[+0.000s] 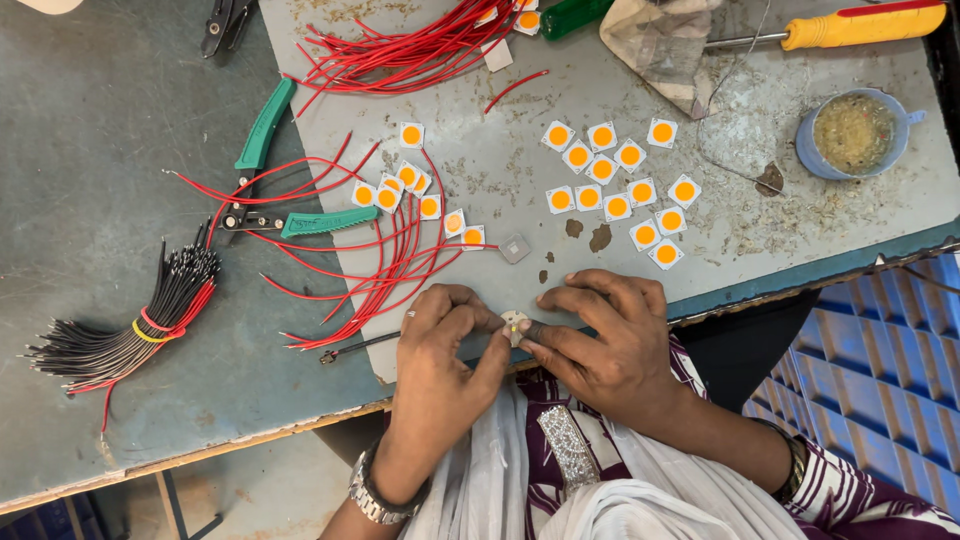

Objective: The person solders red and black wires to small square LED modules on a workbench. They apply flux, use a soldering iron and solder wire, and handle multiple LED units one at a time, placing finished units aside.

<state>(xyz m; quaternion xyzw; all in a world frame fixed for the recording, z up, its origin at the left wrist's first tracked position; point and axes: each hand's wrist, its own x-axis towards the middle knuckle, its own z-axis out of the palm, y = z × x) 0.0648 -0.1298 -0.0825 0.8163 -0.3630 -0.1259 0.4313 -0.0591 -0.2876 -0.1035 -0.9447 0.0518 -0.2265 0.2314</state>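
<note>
At the near edge of the grey metal sheet (720, 250), both hands are meeting over one small square LED chip (514, 324). The left hand (440, 350) is pinching the chip's left side with thumb and fingertips, and the right hand (600, 335) is pressing on its right side with forefinger and thumb, so the two hands are closing together on the same piece, which is showing only as a pale sliver between the fingers.

Just left of the left hand, a fan of loose red wires (385, 260) is lying across the sheet's edge, some ends running under a short row of white chips with orange centres (400, 190). A larger scatter of the same chips (625, 190) is sitting farther off, to the right. One bare grey square (514, 248) is resting between the two groups.

Farther left, green-handled wire strippers (265, 165) are lying on the worktable (90, 130), with a banded bundle of black wires (140, 320) nearer. Far right, a small blue cup (850, 132) and a yellow-handled screwdriver (860, 25) are lying on the sheet.
</note>
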